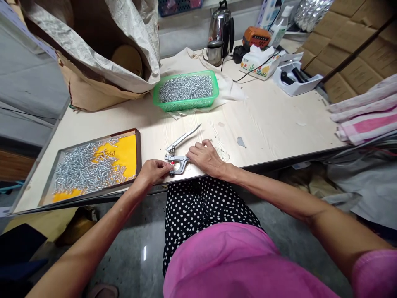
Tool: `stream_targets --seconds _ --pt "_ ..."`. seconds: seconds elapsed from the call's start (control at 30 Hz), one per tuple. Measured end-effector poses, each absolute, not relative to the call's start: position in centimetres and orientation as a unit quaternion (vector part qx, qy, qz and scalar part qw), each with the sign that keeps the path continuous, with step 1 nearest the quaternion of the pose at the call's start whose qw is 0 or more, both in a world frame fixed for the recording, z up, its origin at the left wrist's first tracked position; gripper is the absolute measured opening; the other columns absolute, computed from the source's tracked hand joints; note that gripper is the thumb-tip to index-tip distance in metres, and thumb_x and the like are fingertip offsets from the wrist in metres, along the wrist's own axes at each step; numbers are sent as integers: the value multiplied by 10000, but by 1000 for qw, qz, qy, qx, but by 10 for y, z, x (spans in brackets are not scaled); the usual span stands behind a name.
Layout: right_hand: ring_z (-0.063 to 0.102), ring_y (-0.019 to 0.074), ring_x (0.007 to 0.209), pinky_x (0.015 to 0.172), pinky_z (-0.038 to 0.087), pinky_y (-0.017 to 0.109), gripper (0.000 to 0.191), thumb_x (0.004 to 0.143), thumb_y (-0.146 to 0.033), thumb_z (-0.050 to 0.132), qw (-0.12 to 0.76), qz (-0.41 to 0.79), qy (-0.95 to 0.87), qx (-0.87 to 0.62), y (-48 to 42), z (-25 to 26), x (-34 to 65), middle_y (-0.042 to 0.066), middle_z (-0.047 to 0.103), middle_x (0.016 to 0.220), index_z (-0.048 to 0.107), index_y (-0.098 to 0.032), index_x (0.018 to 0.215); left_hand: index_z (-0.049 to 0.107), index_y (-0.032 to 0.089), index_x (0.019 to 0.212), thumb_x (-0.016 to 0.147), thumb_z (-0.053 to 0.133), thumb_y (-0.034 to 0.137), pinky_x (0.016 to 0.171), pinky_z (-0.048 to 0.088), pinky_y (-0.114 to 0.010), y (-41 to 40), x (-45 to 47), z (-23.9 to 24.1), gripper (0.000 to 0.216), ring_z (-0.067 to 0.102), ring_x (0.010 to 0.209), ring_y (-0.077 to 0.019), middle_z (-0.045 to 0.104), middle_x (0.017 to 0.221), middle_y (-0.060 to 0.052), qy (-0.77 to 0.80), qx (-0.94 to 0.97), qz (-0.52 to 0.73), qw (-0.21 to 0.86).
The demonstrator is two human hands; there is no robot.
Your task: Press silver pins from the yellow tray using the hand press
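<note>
A pair of snap-fastener pliers [180, 164] lies near the table's front edge, its long lever handle [186, 135] raised and a spring beneath it. At the left of the pliers, my left hand [154, 170] is closed, thumb and fingertips pinched at the jaw beside a small red part. Whatever sits between those fingertips is too small to make out. My right hand [206, 157] curls over the right end of the pliers' frame, its fingers bent on it. Left of my left hand, a shallow tray [138, 151] with a yellow bottom holds a heap of small silvery metal pieces.
A green basket [186, 104] full of similar metal pieces stands behind the pliers. A large open sack [102, 93] is at the back left. A kettle [221, 27], a steel cup [215, 54], a tissue box [259, 62] and a white bin [297, 82] stand along the back.
</note>
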State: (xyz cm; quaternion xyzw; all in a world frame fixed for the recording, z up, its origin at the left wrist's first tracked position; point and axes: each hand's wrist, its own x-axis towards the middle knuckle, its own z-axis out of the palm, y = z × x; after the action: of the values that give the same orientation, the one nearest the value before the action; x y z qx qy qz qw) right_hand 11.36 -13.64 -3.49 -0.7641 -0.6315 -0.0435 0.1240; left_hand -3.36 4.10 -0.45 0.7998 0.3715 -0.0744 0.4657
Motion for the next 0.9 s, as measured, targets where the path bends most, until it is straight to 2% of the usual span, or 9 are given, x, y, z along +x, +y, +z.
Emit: stream_targets --seconds 0.27,0.37,0.43,0.5,0.53,0.6,0.73,0.9 --pt "466 249 1002 842 251 399 289 1052 -306 422 124 -13 -634 -763 -136 -37 114 89 682 1029 684 -188 1021 662 173 553 548 792 555 462 282 -231 42 -33 -4 404 395 436 -96 516 438 18 371 772 -126 501" --pt "470 271 1108 925 288 423 281 1009 -412 521 148 14 -646 -749 -141 -33 126 111 646 1206 681 -198 1096 654 175 538 551 805 541 448 286 -228 39 -33 -1 396 397 423 -94 504 427 23 378 761 -128 511" --pt "414 316 1262 1021 286 483 469 936 -542 605 163 22 -657 -736 -141 -28 142 148 512 1436 616 -208 1266 647 175 527 552 818 531 441 292 -225 37 -32 1 396 397 415 -92 495 418 27 386 753 -130 516" --pt "316 377 1378 1089 252 569 778 829 -651 682 153 36 -663 -732 -137 -22 161 191 364 1558 483 -200 1431 638 172 518 544 836 518 440 299 -222 35 -30 4 399 397 411 -87 496 418 28 398 744 -135 520" --pt "287 402 1402 1104 235 607 900 784 -681 709 136 53 -665 -732 -134 -20 170 208 345 1567 423 -186 1479 632 170 515 537 845 513 439 299 -221 34 -29 5 404 395 409 -85 496 418 29 405 740 -139 519" --pt "301 426 1396 1114 217 657 1016 736 -702 735 93 92 -673 -728 -126 -14 184 223 398 1526 367 -161 1513 624 167 520 528 856 514 438 291 -217 33 -27 8 418 389 408 -80 491 415 33 417 736 -148 512" --pt "429 408 1285 1099 228 696 1006 749 -686 717 39 110 -686 -718 -120 -6 186 206 519 1399 358 -142 1516 618 161 549 504 868 544 444 264 -215 33 -24 13 460 369 419 -72 473 416 45 424 730 -178 506" --pt "475 381 1218 1084 254 680 935 801 -622 691 20 93 -694 -714 -128 1 174 176 559 1345 326 -179 1538 588 170 531 436 875 613 460 262 -224 33 -23 16 536 358 442 -74 476 433 43 419 729 -198 504"
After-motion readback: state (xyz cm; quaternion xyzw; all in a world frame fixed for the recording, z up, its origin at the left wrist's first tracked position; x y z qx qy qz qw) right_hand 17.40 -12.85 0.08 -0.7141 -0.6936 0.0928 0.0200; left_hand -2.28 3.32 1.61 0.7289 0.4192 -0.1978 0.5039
